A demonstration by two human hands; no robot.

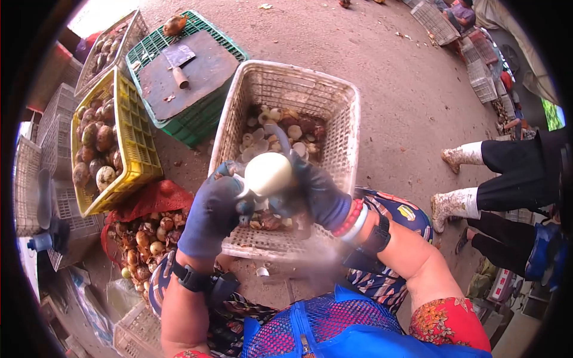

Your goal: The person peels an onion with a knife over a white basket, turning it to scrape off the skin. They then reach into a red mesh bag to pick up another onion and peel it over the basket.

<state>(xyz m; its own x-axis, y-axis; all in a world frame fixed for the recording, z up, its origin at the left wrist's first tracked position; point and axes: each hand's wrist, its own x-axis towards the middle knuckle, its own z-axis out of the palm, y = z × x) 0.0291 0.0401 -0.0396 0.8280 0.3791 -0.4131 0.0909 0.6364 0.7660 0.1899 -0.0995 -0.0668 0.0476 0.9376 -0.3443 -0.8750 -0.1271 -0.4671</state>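
A peeled white onion (268, 173) is held up between my gloved hands, above a white plastic crate (349, 125). My left hand (210, 206), in a dark blue work glove, is closed around the onion's left side. At its right side, my right hand (319, 194) is closed, gloved the same way, its fingers against the onion. From that hand a knife (280, 138) points up and left; its blade shows, while its handle is hidden in the glove. Onion trimmings and skins (292, 131) lie in the crate below.
On the left, a yellow crate (128, 113) holds unpeeled onions (98, 140), and a red mesh sack (158, 200) spills more. A cleaver (179, 62) rests on a board (203, 77) over a green crate (179, 128). At right stands a person in white boots (456, 203).
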